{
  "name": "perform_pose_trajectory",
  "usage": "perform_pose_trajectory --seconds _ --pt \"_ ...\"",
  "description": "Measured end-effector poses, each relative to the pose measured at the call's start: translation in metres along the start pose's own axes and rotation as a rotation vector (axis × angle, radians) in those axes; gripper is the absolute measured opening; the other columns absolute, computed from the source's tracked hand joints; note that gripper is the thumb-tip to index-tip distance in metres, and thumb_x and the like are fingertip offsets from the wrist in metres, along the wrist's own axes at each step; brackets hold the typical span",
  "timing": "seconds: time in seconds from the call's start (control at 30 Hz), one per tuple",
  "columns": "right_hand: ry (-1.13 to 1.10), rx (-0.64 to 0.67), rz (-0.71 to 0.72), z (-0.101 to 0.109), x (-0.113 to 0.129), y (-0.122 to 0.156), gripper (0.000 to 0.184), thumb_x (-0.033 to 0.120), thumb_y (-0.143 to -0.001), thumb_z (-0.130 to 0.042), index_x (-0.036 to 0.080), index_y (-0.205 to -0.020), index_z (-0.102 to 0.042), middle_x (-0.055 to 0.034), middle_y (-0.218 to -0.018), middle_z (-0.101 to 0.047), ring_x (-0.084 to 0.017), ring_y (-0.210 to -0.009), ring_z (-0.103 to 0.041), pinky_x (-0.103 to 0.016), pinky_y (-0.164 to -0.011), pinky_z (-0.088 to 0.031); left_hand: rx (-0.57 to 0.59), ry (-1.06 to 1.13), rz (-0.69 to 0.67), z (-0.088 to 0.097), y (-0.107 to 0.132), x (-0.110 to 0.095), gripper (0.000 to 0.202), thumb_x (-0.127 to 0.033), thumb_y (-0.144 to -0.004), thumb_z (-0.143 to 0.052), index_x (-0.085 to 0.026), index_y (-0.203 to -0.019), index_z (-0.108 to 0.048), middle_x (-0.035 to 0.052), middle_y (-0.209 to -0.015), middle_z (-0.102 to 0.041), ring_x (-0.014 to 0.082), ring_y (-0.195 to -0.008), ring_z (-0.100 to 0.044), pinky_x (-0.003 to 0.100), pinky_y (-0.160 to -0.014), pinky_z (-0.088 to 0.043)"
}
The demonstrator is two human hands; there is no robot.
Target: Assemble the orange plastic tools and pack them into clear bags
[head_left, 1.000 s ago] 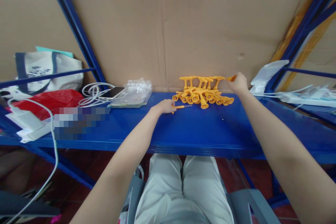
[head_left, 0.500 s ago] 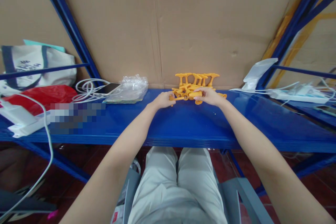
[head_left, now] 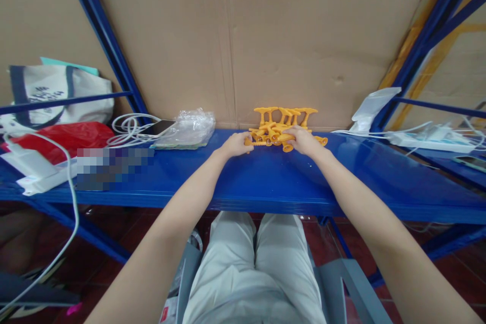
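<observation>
My left hand (head_left: 238, 145) is closed around the end of a yellow plastic piece with a ribbed shaft (head_left: 261, 143), which points right, just above the blue tabletop. My right hand (head_left: 301, 140) is at the right side of a pile of yellow plastic parts (head_left: 274, 130), thumb and fingers bent over it. What those fingers grip is partly hidden and too small to make out. Several parts in the pile have round, flared ends. Behind it, a row of yellow T-shaped pieces (head_left: 285, 111) leans upright against the cardboard.
A cardboard panel (head_left: 304, 35) closes off the back of the blue table (head_left: 266, 182). Clear plastic bags (head_left: 195, 129), a phone (head_left: 161, 126), coiled white cable (head_left: 127, 129) and a red bag (head_left: 76, 136) lie left. A white power strip (head_left: 433, 142) lies right, near a blue post (head_left: 413, 55).
A yellow tubular part that lay across my right fingertips no longer shows there. More of the ribbed shaft in my left hand is visible. The left hand has barely moved.
</observation>
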State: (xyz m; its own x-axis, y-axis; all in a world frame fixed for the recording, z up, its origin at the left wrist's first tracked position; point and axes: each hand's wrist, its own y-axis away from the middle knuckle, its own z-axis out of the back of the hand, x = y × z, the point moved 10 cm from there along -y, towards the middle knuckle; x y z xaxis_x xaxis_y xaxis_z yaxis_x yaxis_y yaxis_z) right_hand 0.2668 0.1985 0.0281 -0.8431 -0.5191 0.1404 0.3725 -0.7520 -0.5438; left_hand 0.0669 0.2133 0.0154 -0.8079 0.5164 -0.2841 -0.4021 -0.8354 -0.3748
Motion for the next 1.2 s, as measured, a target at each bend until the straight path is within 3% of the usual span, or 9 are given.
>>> perform_pose_trajectory --seconds 0.13,0.3,0.43,0.57,0.73,0.83,0.93,1.2 --pt "0.011 -0.006 0.011 0.002 0.001 0.001 0.045 0.007 -0.082 -0.061 0.021 -0.124 -0.071 -0.0123 -0.118 -0.069 -0.028 -0.111 -0.066 -0.044 -0.104 -0.049 -0.013 0.014 0.004 0.001 -0.001 0.002 0.026 -0.028 -0.072 -0.064 -0.020 -0.096 -0.069 -0.0018 -0.071 -0.071 0.0162 -0.068 -0.064 0.024 -0.063 -0.044" --pt "-0.050 0.033 0.120 -0.007 0.024 0.000 0.039 0.009 -0.084 -0.061 0.018 -0.121 -0.072 -0.0131 -0.119 -0.070 -0.028 -0.114 -0.065 -0.045 -0.103 -0.049 -0.006 0.066 -0.017 0.001 0.001 -0.004 0.028 -0.028 -0.071 -0.063 -0.018 -0.098 -0.068 -0.0029 -0.066 -0.068 0.0147 -0.063 -0.061 0.024 -0.064 -0.044" --pt "-0.120 -0.043 0.139 -0.005 0.038 -0.001 0.042 0.012 -0.085 -0.063 0.021 -0.125 -0.067 -0.0127 -0.126 -0.068 -0.029 -0.119 -0.063 -0.048 -0.106 -0.048 -0.032 0.096 -0.032 0.003 0.002 -0.007 0.028 -0.026 -0.071 -0.063 -0.017 -0.097 -0.067 -0.0023 -0.066 -0.067 0.0144 -0.061 -0.059 0.024 -0.062 -0.042" --pt "-0.317 -0.037 0.042 -0.007 0.026 -0.003 0.048 0.016 -0.080 -0.069 0.019 -0.128 -0.060 -0.0129 -0.125 -0.066 -0.026 -0.107 -0.068 -0.045 -0.095 -0.055 -0.089 0.095 0.019 0.008 0.000 0.002 0.030 -0.026 -0.070 -0.065 -0.017 -0.098 -0.067 -0.0015 -0.067 -0.066 0.0143 -0.060 -0.056 0.024 -0.061 -0.040" --pt "-0.661 0.087 -0.141 -0.020 0.005 0.002 0.033 0.026 -0.082 -0.072 0.020 -0.113 -0.063 -0.0069 -0.103 -0.069 -0.019 -0.075 -0.071 -0.037 -0.070 -0.061 -0.117 0.083 -0.004 0.012 0.000 0.001 0.032 -0.027 -0.068 -0.066 -0.018 -0.099 -0.066 -0.0018 -0.068 -0.064 0.0141 -0.060 -0.054 0.024 -0.061 -0.038" --pt "-0.784 0.175 -0.199 -0.026 0.003 0.005 0.023 0.036 -0.084 -0.074 0.019 -0.097 -0.066 -0.0038 -0.081 -0.070 -0.017 -0.062 -0.069 -0.033 -0.062 -0.060 -0.121 0.073 -0.032 0.013 0.002 -0.004 0.033 -0.026 -0.068 -0.066 -0.018 -0.100 -0.066 -0.0024 -0.067 -0.064 0.0143 -0.061 -0.055 0.024 -0.062 -0.038" --pt "-0.836 0.225 -0.210 -0.026 0.008 0.006 0.028 0.046 -0.085 -0.072 0.018 -0.082 -0.064 -0.0040 -0.071 -0.071 -0.016 -0.057 -0.068 -0.028 -0.056 -0.057 -0.134 0.077 -0.049 0.014 0.003 -0.009 0.034 -0.026 -0.069 -0.066 -0.018 -0.102 -0.065 -0.0027 -0.068 -0.064 0.0146 -0.062 -0.056 0.024 -0.062 -0.038" --pt "-0.947 0.151 -0.415 -0.029 0.006 0.011 0.034 0.050 -0.095 -0.059 0.021 -0.079 -0.052 -0.0015 -0.059 -0.069 -0.011 -0.040 -0.058 -0.021 -0.041 -0.044 -0.143 0.052 -0.043 0.015 0.004 -0.009 0.035 -0.024 -0.070 -0.067 -0.018 -0.104 -0.065 -0.0008 -0.072 -0.066 0.0159 -0.065 -0.059 0.025 -0.064 -0.040"
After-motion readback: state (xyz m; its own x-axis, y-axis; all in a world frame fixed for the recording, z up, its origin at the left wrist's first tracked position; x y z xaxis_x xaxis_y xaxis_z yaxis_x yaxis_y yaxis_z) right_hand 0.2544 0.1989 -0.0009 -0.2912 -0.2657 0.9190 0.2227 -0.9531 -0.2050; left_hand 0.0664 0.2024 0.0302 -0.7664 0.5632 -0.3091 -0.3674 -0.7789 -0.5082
